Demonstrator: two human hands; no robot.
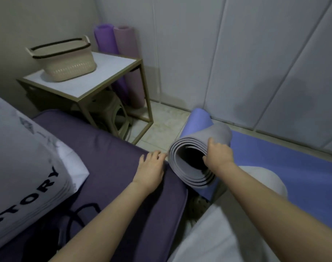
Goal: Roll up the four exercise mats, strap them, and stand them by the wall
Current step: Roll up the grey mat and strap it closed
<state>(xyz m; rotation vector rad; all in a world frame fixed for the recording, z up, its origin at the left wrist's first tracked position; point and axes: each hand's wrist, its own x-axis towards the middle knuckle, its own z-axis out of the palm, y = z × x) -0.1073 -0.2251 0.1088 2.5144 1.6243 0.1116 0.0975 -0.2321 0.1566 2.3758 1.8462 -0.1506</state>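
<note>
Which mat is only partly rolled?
The blue-grey mat gripped by the right hand; the purple mat and pink mat stand fully rolled in the corner.

Left grip (150, 167) palm down, flat, relaxed; right grip (219, 155) further forward, curled, clamping.

The mat (216, 133) looks like soft foam with a matt surface, blue on one face and grey on the other. The basket (67, 67) seems to be plastic with a woven pattern. The table (112, 63) has a thin metal frame and a smooth pale top. The cushion (108, 152) is matt purple cloth.
</note>
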